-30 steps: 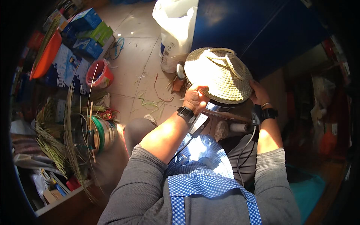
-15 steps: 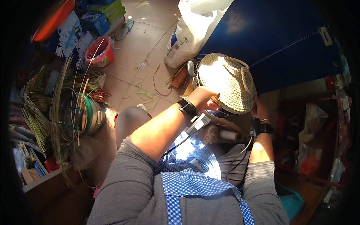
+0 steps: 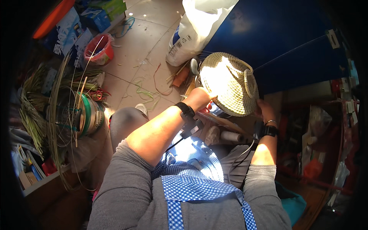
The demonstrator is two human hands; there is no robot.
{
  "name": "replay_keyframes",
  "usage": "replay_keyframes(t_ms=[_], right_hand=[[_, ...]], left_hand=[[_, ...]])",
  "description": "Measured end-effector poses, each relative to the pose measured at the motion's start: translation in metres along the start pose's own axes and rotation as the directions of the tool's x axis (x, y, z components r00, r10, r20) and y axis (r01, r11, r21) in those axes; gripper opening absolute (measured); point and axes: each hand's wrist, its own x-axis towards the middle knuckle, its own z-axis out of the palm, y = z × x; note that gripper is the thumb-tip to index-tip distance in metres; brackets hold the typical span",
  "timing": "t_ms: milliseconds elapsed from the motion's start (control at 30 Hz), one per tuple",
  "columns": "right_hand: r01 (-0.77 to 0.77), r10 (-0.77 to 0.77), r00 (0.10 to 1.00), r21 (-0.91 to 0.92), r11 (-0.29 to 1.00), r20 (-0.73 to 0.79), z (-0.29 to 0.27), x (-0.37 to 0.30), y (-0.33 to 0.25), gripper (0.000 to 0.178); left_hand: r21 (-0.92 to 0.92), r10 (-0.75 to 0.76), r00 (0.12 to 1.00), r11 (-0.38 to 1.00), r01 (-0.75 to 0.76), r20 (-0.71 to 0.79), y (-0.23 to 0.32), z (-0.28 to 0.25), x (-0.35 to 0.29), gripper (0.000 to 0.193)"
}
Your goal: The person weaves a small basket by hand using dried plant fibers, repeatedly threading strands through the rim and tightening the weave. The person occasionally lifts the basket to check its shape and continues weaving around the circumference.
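Near a white bag [image 3: 189,40], the left hand [image 3: 199,99] pinches the woven piece [image 3: 228,84]; the right hand [image 3: 266,111] is shadowed, its grip unclear.

The left arm [image 3: 153,130] slants forward and right, the left hand [image 3: 200,98] curled in a grip, and the right arm [image 3: 265,151] points ahead, the right hand [image 3: 266,112] shaded, fingers hard to see.

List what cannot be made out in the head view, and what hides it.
In the head view:
Right hand: fingertips hidden behind the woven piece.
Woven piece: weave partly lost in sunlight glare.
White bag and orange basin: cut off by the picture's upper edge.
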Motion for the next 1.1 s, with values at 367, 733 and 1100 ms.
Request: replay_keyframes(t_ms=[367,733,1100], right_hand=[[-0.02,0.007,0.996,0.14,0.99,0.09,0.001,0.024,0.023,0.046],[0.047,-0.062,0.993,0.147,0.988,0.102,0.014,0.01,0.01,0.035],[0.022,0.005,0.993,-0.225,0.974,0.12,0.02,0.02,0.007,0.033]], left_hand=[[0.176,0.074,0.983,0.983,-0.045,-0.165,-0.011,-0.02,0.025,0.034],[-0.009,0.032,0.99,0.999,-0.034,-0.14,-0.008,-0.021,0.025,0.022],[0.053,-0.012,0.993,0.998,0.018,-0.12,-0.008,-0.029,0.026,0.022]])
